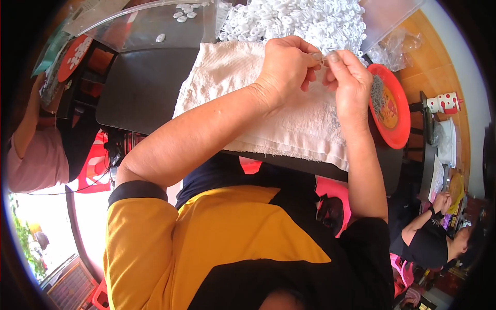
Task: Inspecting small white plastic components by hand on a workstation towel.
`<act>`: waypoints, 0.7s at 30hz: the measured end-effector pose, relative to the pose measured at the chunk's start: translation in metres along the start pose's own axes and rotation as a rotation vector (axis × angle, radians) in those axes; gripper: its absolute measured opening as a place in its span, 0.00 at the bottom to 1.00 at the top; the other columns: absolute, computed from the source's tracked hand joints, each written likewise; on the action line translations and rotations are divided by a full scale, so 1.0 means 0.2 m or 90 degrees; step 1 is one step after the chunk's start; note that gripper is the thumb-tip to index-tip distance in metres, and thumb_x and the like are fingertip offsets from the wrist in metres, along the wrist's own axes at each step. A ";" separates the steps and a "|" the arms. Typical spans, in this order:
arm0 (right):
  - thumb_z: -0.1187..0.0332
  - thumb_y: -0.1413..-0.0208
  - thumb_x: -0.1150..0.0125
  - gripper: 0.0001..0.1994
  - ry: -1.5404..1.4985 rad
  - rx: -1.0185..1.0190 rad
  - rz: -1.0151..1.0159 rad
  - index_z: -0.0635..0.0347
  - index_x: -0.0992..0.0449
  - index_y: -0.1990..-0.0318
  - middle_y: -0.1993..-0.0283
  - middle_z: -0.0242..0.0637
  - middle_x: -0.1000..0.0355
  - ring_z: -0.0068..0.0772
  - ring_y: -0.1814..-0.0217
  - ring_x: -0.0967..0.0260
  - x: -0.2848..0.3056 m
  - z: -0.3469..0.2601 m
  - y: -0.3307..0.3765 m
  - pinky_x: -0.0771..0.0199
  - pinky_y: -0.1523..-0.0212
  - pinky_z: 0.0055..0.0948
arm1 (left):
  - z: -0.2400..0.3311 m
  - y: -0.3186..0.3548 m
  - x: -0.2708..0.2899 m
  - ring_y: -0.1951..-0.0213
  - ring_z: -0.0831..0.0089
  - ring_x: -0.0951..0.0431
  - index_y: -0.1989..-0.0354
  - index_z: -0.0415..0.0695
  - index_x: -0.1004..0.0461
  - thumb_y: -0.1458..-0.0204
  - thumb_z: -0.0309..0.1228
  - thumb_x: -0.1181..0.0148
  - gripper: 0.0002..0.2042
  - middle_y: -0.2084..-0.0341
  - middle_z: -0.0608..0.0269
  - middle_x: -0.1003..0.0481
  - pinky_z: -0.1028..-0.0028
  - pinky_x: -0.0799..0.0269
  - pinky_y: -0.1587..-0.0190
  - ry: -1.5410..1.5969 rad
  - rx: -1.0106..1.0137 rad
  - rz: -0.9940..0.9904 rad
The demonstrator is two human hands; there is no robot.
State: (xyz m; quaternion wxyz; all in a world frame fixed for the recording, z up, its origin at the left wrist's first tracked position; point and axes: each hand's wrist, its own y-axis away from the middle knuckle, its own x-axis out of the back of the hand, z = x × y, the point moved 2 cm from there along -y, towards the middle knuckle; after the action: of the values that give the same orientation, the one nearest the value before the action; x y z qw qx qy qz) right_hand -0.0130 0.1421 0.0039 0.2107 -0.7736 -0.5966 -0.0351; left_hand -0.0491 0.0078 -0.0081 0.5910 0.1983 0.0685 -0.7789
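My left hand and my right hand meet above a pale towel, thumbs and forefingers pinched close together. Something tiny seems to sit between the fingertips, too small to name. Just beyond the hands lies a big heap of small white oval plastic pieces. To the right of my right hand, a red plate holds a pile of small grey metal bits.
A clear plastic tray with a few white pieces stands at the far left of the dark table. Crumpled clear bags lie behind the plate. Other people sit at the left and at the lower right, beside a spotted cup.
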 end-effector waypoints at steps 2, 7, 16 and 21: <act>0.67 0.38 0.46 0.08 0.102 0.051 0.026 0.63 0.24 0.63 0.75 0.25 0.32 0.15 0.73 0.40 0.04 -0.02 -0.01 0.41 0.71 0.18 | -0.01 -0.01 -0.01 0.82 0.77 0.29 0.70 0.35 0.27 0.49 0.22 0.40 0.03 0.80 0.60 0.27 0.76 0.36 0.83 0.003 0.002 -0.004; 0.70 0.38 0.45 0.06 0.211 0.238 -0.004 0.64 0.27 0.61 0.72 0.28 0.31 0.18 0.70 0.38 0.08 -0.04 -0.02 0.37 0.68 0.19 | -0.01 -0.01 0.00 0.81 0.76 0.28 0.70 0.35 0.27 0.49 0.22 0.40 0.04 0.79 0.58 0.26 0.76 0.34 0.82 -0.005 0.012 -0.001; 0.73 0.39 0.45 0.04 0.262 0.268 -0.047 0.64 0.29 0.64 0.73 0.31 0.32 0.20 0.72 0.37 0.06 -0.02 -0.02 0.35 0.69 0.22 | 0.02 -0.01 0.02 0.80 0.75 0.26 0.67 0.32 0.26 0.49 0.23 0.40 0.05 0.77 0.57 0.24 0.76 0.33 0.82 -0.040 -0.002 -0.061; 0.73 0.39 0.46 0.04 0.254 0.239 -0.026 0.63 0.29 0.65 0.74 0.29 0.32 0.19 0.73 0.37 0.04 0.00 0.00 0.36 0.70 0.21 | 0.04 -0.01 0.01 0.81 0.76 0.27 0.68 0.32 0.25 0.48 0.22 0.41 0.05 0.78 0.58 0.24 0.77 0.34 0.82 -0.103 -0.012 -0.076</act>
State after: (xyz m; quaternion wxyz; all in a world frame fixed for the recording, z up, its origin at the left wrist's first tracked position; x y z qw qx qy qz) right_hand -0.0105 0.1494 0.0065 0.4630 -0.6865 -0.5549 -0.0798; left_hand -0.0534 0.0028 -0.0017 0.5488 0.1244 0.0393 -0.8257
